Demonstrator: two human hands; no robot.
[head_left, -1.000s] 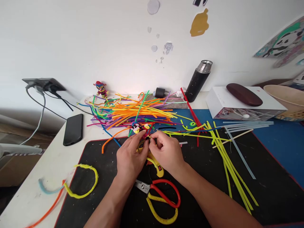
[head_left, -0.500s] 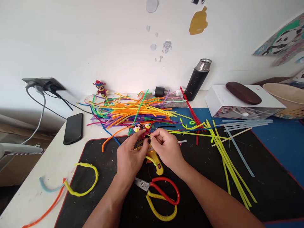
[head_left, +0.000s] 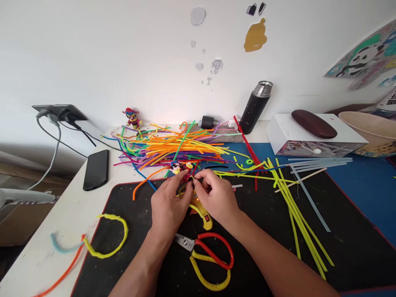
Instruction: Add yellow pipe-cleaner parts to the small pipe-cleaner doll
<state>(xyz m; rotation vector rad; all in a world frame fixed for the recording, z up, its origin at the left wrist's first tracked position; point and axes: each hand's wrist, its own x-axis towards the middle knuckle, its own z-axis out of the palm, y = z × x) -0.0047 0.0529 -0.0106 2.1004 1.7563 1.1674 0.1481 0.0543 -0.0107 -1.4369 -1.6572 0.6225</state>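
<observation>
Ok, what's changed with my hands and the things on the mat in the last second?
Very little. The left hand and right hand edged slightly away from the body, towards the pile of pipe cleaners, fingertips together on the same small piece throughout. Nothing was picked up or let go. The yellow glue gun, scissors and phone lie where they were.

Home craft desk w/ pipe cleaners [head_left: 176,145], scissors [head_left: 210,258]

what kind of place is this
Probably a home craft desk: a heap of coloured pipe cleaners, plus a yellow glue gun and scissors on a black mat, where the left hand and right hand pinch a small pipe-cleaner piece.
</observation>
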